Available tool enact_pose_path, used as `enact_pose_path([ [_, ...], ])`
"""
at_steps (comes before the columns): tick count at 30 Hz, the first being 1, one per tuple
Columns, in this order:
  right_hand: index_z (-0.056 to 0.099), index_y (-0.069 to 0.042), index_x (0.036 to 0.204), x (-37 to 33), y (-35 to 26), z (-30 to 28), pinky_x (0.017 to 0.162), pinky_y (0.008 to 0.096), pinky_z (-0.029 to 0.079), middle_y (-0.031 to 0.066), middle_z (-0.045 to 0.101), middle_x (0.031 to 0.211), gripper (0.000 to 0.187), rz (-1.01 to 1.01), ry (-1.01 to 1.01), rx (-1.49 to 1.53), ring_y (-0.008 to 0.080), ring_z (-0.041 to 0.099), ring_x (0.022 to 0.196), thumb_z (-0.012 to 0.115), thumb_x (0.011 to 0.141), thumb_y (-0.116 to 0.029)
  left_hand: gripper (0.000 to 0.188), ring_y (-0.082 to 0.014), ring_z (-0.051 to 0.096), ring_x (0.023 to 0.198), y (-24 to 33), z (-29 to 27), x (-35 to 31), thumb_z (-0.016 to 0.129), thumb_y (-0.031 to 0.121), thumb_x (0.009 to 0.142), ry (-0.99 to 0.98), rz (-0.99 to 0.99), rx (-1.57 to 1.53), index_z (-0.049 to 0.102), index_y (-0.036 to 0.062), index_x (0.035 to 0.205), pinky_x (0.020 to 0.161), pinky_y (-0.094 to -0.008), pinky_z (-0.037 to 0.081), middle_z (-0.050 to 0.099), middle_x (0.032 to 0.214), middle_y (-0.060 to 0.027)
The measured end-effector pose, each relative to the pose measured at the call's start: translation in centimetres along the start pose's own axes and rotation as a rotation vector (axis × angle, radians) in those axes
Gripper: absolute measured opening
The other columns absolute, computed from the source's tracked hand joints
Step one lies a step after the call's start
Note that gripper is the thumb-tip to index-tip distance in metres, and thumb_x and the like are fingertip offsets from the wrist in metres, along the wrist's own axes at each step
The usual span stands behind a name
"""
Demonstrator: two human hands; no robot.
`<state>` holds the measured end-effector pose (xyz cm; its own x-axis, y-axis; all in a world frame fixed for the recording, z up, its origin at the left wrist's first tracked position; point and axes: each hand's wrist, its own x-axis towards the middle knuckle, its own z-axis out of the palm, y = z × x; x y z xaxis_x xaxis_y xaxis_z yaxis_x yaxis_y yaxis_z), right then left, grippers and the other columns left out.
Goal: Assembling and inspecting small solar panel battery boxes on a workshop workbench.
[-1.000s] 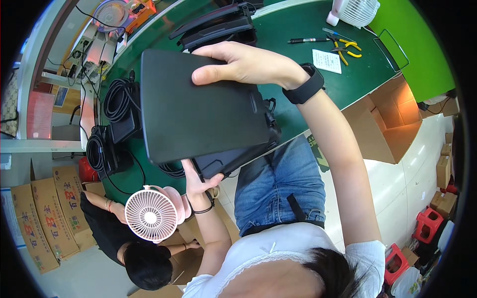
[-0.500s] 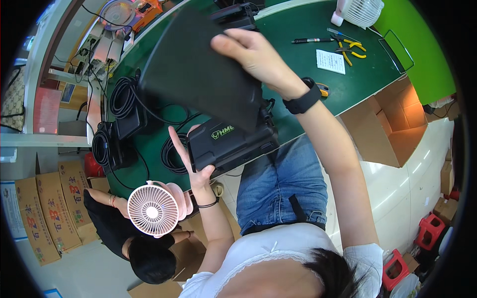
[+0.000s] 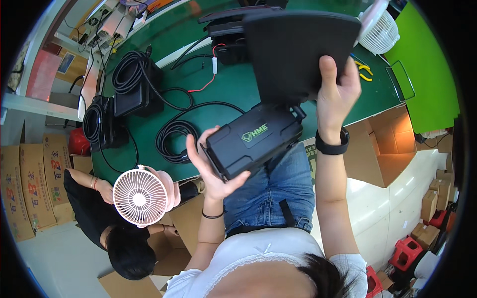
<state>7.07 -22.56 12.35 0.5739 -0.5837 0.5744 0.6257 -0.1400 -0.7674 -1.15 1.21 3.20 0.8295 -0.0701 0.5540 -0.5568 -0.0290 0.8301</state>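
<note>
My left hand (image 3: 212, 171) grips the left end of a black plastic box (image 3: 258, 141) with a green logo on its lid, thumb along the near side. The box is tilted, over the table's near edge and my lap. A flat black panel (image 3: 298, 54) stands up behind it, its lower edge close to the box's far side. My right hand (image 3: 338, 94) clasps the panel's right edge, thumb on the face turned to me. Whether panel and box are joined is hard to see; a small black knob (image 3: 299, 113) shows between them.
Coiled black cables (image 3: 174, 141) and black boxes (image 3: 139, 94) lie left on the green table (image 3: 228, 89). A red wire (image 3: 203, 87) and another black device (image 3: 231, 42) are behind. A pink fan (image 3: 141, 198) stands near left, a co-worker (image 3: 94, 213) beyond it. An open carton (image 3: 382, 149) is at right.
The panel has swung to the right and now stands upright. My right hand moved right with it. The box has shifted right, its right end tilted up, with my left hand still on it.
</note>
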Motion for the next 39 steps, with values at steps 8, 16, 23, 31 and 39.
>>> enact_pose_path([
  [8,0.064,0.002,0.111,-0.6,1.2,-1.2,0.086,0.0239,0.046,0.0035,0.068,0.102,0.037,-0.054,0.155,-0.02,0.0095,0.059,0.092,0.075,0.092,-0.029,0.117,-0.0381,0.039,0.132,2.4,3.6,-1.3,0.092,0.019,0.062,0.069,0.042,0.136,0.014,0.0054,0.149,0.11,-0.0506,0.033,0.033,0.143,-0.0247],
  [16,0.062,0.002,0.111,-2.0,0.5,-0.1,0.089,0.0261,0.047,0.0064,0.067,0.104,0.035,-0.114,0.287,-0.003,0.0122,0.061,0.094,0.075,0.092,-0.024,0.115,-0.0418,0.037,0.133,3.1,4.8,-1.9,0.092,0.02,0.062,0.105,0.138,0.311,0.016,0.0101,0.149,0.11,-0.0537,0.032,0.035,0.14,-0.0246],
  [23,0.056,0.003,0.119,-4.8,-0.1,-0.8,0.088,0.0274,0.049,0.0074,0.067,0.107,0.045,-0.18,0.096,-0.012,0.0145,0.064,0.095,0.081,0.084,-0.012,0.139,-0.0344,0.043,0.13,2.9,2.7,-1.8,0.092,0.018,0.062,0.011,-0.076,0.232,-0.008,-0.0018,0.155,0.109,-0.0443,0.036,0.033,0.145,-0.0241],
  [31,0.053,-0.004,0.104,-6.4,-4.0,-0.9,0.074,0.0344,0.058,0.0211,0.074,0.099,0.026,-0.426,-0.441,-0.148,0.0317,0.074,0.086,0.072,0.087,-0.008,0.143,-0.0368,0.039,0.135,0.5,0.7,-3.4,0.091,0.029,0.063,0.112,-0.118,0.174,-0.014,0.0001,0.155,0.112,-0.0457,0.032,0.024,0.154,-0.0274],
  [39,0.064,0.0,0.108,-5.0,-3.9,-0.5,0.07,0.024,0.053,0.0094,0.074,0.089,0.03,-0.187,-0.303,-0.147,0.0167,0.069,0.076,0.078,0.082,-0.007,0.143,-0.0349,0.044,0.129,-0.2,-0.2,-2.5,0.091,0.026,0.061,0.061,-0.03,0.127,-0.013,0.0021,0.157,0.109,-0.0443,0.035,0.033,0.147,-0.0266],
])
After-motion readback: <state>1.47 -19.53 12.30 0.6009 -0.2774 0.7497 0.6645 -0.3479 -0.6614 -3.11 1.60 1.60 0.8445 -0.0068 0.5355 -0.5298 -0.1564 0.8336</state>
